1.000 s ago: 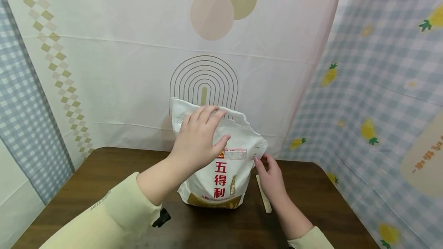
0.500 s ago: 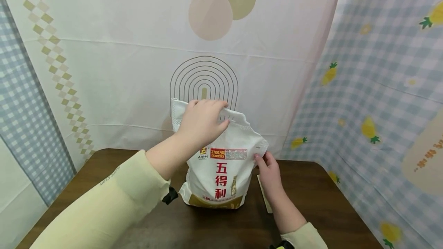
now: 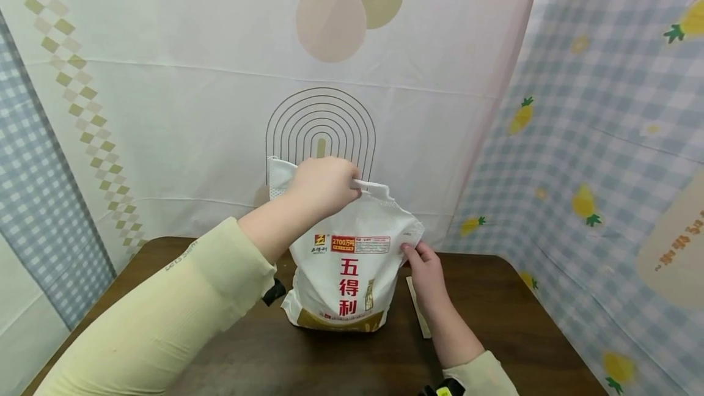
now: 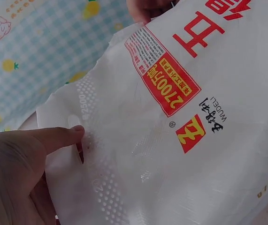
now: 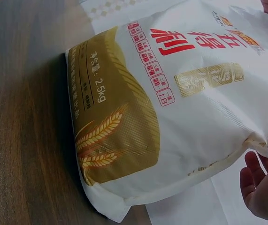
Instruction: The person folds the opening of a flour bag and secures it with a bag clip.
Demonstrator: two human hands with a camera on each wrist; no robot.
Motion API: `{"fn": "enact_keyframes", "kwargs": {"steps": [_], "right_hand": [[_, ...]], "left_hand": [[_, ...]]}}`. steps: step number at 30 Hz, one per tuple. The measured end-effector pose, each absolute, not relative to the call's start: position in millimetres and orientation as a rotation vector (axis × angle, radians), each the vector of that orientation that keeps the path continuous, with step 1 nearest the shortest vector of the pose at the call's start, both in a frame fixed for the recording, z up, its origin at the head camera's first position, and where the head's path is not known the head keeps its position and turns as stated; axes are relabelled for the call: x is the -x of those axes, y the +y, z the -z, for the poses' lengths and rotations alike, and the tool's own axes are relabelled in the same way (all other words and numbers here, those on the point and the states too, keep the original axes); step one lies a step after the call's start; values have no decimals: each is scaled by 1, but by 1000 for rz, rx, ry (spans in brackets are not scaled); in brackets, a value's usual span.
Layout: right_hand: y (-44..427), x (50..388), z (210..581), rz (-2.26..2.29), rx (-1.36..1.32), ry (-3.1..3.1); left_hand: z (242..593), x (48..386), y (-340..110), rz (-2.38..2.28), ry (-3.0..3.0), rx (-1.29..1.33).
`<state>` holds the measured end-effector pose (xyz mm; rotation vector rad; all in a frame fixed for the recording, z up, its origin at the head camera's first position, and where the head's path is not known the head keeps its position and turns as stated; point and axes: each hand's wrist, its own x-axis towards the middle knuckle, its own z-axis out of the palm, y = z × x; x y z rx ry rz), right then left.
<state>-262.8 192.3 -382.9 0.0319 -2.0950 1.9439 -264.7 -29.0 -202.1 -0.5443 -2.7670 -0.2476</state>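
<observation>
A white bag of flour [image 3: 379,219] with red lettering and a gold base stands upright on the table. My left hand [image 3: 324,185] grips its top edge at the handle slot. In the left wrist view, the thumb of the left hand [image 4: 16,168] lies over the front by the slot, and the other fingers are mostly hidden behind the bag. The upper right corner of the bag is pinched by my right hand [image 3: 429,277]. Wheat ears and "2.5kg" show on the gold part of the flour bag [image 5: 124,117] in the right wrist view.
A thin pale strip [image 3: 419,310] lies on the brown wooden table [image 3: 484,316], right of the bag and partly behind the right hand. A white patterned cloth [image 3: 192,127] hangs behind. Blue checked cloth [image 3: 616,139] with pineapples hangs on the right.
My left hand has gone from lying spread over the upper front of the bag to gripping its top edge at the handle. The right hand keeps its pinch on the side, and the bag stands still.
</observation>
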Motion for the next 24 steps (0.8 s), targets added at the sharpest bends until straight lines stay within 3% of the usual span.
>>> {"fn": "enact_keyframes", "kwargs": {"steps": [24], "right_hand": [[199,258,392,-1737,-35,-2221]], "left_hand": [[203,256,-34,175,-2776,566]]}}
